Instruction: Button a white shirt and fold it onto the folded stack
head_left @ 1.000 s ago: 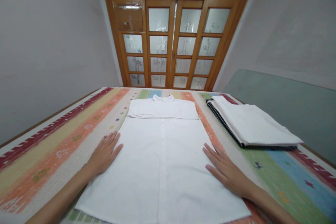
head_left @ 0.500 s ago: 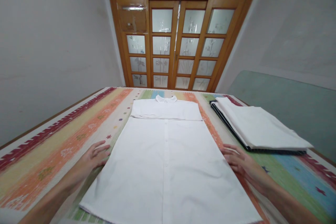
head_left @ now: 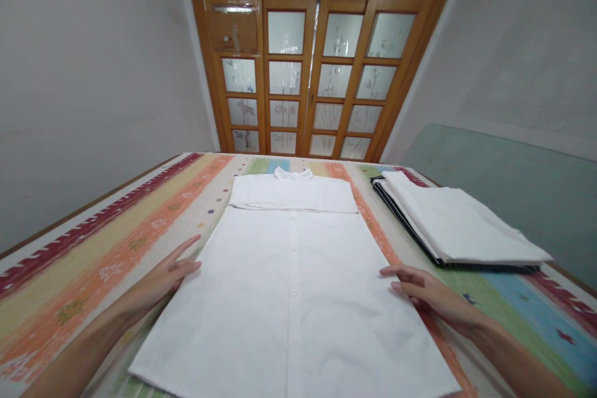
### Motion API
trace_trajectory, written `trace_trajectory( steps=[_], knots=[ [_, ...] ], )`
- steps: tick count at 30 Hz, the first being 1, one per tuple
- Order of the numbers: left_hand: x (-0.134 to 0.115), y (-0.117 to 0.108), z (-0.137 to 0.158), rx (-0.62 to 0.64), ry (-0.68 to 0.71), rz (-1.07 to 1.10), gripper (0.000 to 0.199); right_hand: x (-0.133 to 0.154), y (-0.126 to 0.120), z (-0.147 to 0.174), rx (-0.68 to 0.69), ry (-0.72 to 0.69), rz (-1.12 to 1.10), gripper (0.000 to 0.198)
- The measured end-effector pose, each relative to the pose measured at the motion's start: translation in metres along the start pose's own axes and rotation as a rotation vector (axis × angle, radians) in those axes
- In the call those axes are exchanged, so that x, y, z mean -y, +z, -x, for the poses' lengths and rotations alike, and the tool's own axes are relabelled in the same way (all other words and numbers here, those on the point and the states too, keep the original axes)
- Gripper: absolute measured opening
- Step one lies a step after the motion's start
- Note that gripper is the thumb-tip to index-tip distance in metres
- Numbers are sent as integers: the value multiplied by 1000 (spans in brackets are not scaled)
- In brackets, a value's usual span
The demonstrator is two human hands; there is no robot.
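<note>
A white button-front shirt (head_left: 247, 286) lies face up, its collar (head_left: 293, 174) at the far end. Its top part is folded over in a flat band (head_left: 298, 194) below the collar, and a line of buttons runs down the middle. At the shirt's left side edge is my left hand (head_left: 161, 280), index finger stretched out and thumb tip resting on the cloth. My right hand (head_left: 431, 295) lies at the opposite edge, with finger and thumb tips on the fabric. Both hands look open; their lower fingers are partly hidden.
Folded white cloth (head_left: 461, 224) with a black striped layer beneath it lies at the right. A striped, patterned cover (head_left: 153, 224) lies under everything. Beyond stand wooden glass-paned doors (head_left: 308, 74), with a pale green panel (head_left: 494, 161) along the right wall.
My left hand has turned, its index finger and thumb now spread apart at the shirt edge. My right fingertips have moved inward onto the cloth. The shirt's lower left corner has shifted slightly outward.
</note>
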State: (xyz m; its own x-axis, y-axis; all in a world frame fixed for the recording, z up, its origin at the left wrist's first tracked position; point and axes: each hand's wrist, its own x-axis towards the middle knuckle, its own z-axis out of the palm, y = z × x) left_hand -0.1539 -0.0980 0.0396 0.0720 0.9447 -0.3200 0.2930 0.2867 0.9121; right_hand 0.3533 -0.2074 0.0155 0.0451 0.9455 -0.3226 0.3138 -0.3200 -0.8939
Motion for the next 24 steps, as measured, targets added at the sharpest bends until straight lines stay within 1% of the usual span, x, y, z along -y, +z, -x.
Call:
trace_trajectory(
  steps=[4, 7, 10, 13, 15, 17, 22, 24],
  knots=[
    [-9, 8, -17, 65, -10, 123, 84, 6, 1, -20, -14, -35, -20, 54],
    [-8, 9, -38, 50, 2, 145, 75, 9, 1, -37, -89, -82, -65, 58],
    [-2, 5, -61, 39, 62, 110, 71, 11, 0, -54, -124, -135, -135, 58],
    [2, 1, -76, 26, 143, 63, 69, 10, -2, -65, -153, -182, -208, 59],
    [3, 0, -78, 11, 179, 74, 69, 10, -3, -67, -189, -204, -229, 63],
    [2, 0, -77, -7, 184, 116, 71, 10, -5, -66, -194, -199, -245, 66],
    [-3, -1, -66, -68, 108, 232, 72, 11, -14, -59, -208, -132, -264, 61],
    [-6, -3, -61, -75, 80, 241, 70, 10, -19, -58, -208, -122, -257, 60]
  ],
)
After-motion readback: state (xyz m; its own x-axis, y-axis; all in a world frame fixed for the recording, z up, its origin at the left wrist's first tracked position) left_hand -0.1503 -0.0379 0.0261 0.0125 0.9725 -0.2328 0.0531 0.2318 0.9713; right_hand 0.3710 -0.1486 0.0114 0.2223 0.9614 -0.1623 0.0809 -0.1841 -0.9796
